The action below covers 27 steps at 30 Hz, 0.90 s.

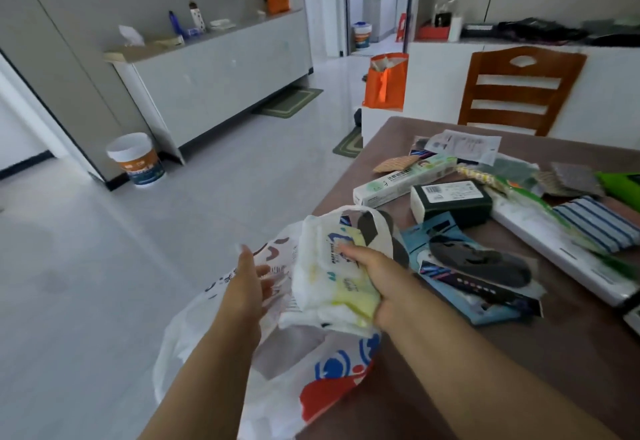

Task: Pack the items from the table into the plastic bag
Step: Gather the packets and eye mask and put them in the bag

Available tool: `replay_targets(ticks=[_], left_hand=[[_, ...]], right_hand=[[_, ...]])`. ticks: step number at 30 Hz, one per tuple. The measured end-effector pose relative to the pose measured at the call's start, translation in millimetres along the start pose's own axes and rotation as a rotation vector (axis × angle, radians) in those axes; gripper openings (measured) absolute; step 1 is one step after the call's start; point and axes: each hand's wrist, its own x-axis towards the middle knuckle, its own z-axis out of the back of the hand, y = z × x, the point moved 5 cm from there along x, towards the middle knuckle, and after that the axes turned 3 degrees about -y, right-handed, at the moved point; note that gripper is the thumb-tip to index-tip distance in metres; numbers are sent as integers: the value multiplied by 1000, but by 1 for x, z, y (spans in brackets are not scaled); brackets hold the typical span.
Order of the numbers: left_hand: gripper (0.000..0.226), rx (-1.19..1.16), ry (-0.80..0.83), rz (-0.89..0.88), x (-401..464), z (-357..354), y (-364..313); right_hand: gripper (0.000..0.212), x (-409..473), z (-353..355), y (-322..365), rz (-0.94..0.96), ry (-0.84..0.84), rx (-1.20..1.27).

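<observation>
A white plastic bag [322, 380] with red and blue print hangs off the table's left edge, its mouth open. My right hand [375, 275] grips a white and yellow soft wipes pack [329, 277] right above the bag's mouth. My left hand [247, 282] sits at the bag's far rim, fingers spread against the plastic; whether it pinches the rim I cannot tell. On the brown table [519, 353] lie a long toothpaste box [403, 180], a dark box with a barcode [452, 202], a blue packet with dark insoles [474, 266] and a striped cloth [599, 223].
A long white flat box [561, 252] and green packets [620, 185] crowd the table's right side. A wooden chair [519, 90] stands behind the table. On the grey floor stand an orange bag [384, 83] and a white bucket [135, 159].
</observation>
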Motion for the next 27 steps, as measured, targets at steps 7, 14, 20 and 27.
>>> replay_targets(ticks=[7, 14, 20, 27], left_hand=[[72, 17, -10, -42, 2, -3, -7], [61, -35, 81, -112, 0, -40, -20], [57, -7, 277, -191, -23, -113, -60], [54, 216, 446, -267, -34, -228, -115]], right_hand=[[47, 37, 0, -52, -73, -228, -34], [29, 12, 23, -28, 120, -406, -609], [6, -24, 69, 55, 458, -526, -380], [14, -15, 148, 137, 445, -610, -194]])
